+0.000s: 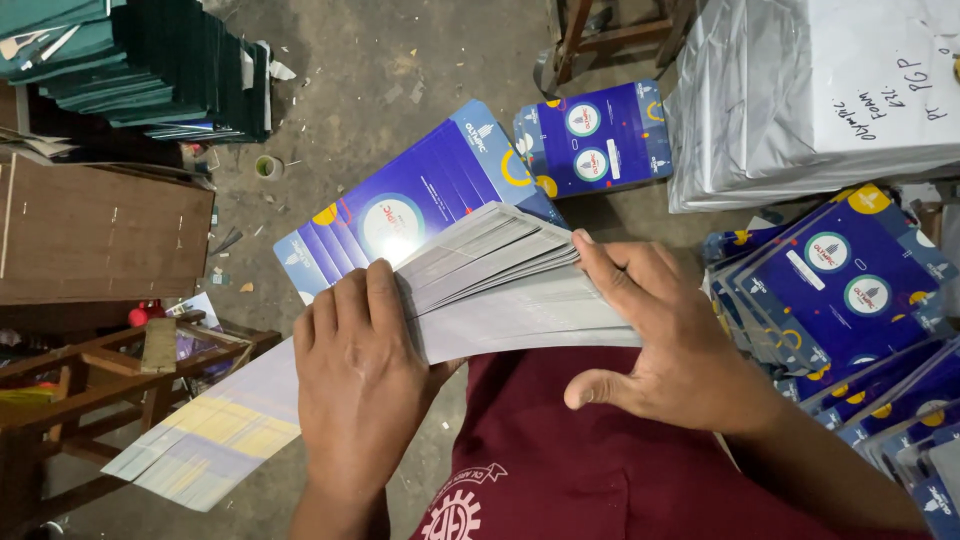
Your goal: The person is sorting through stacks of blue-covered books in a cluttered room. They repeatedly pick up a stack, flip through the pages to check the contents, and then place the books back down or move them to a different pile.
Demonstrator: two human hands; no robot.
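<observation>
A thick fanned stack of printed sheets [500,275], grey-white on the upper faces, lies across my lap. Glossy blue printed covers [410,205] stick out from beneath it at the far side. My left hand [360,385] grips the stack from above at its left part, fingers curled over the edge. My right hand [665,345] presses flat on the stack's right end, fingers spread across the fanned edges. Pale yellow and grey sheets [210,435] trail down to the lower left under my left wrist.
More blue covers lie on the floor ahead [595,140] and piled at my right [850,290]. A silver-wrapped bundle [800,90] sits at the upper right. Dark green book stacks [140,65], a brown board [100,235] and a wooden stool [110,370] stand at left. The concrete floor [350,80] carries paper scraps.
</observation>
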